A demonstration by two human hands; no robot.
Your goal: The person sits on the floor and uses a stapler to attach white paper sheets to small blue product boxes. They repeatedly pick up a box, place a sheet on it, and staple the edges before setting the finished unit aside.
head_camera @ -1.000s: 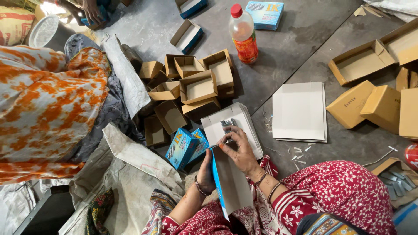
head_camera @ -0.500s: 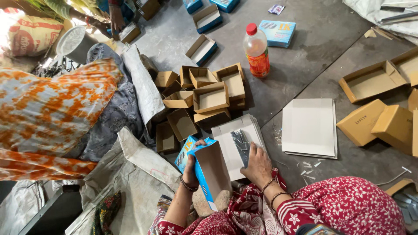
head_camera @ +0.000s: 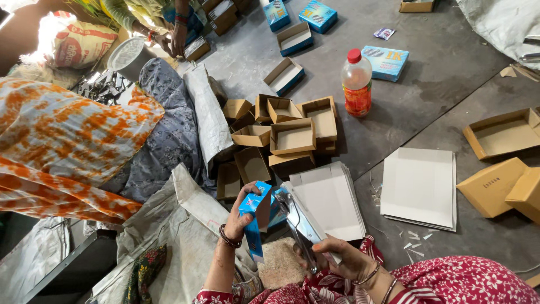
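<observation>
I see the left hand (head_camera: 239, 217) gripping a half-folded blue carton (head_camera: 254, 222), its long axis nearly upright; the right hand (head_camera: 337, 259) is closed around a metal stapler (head_camera: 297, 222), which lies just right of the carton and points towards it.

A grey concrete floor (head_camera: 439, 112) carries everything; a heap of open brown cardboard trays (head_camera: 287, 135) sits at centre; an orange-drink bottle (head_camera: 357, 83) stands just right of it; blue boxes (head_camera: 385, 61) lie farther off; two stacks of white card sheets (head_camera: 419, 186) lie nearer, right; brown cartons (head_camera: 498, 186) rest at the right edge; pale woven sacks (head_camera: 185, 225) spread near left.
</observation>
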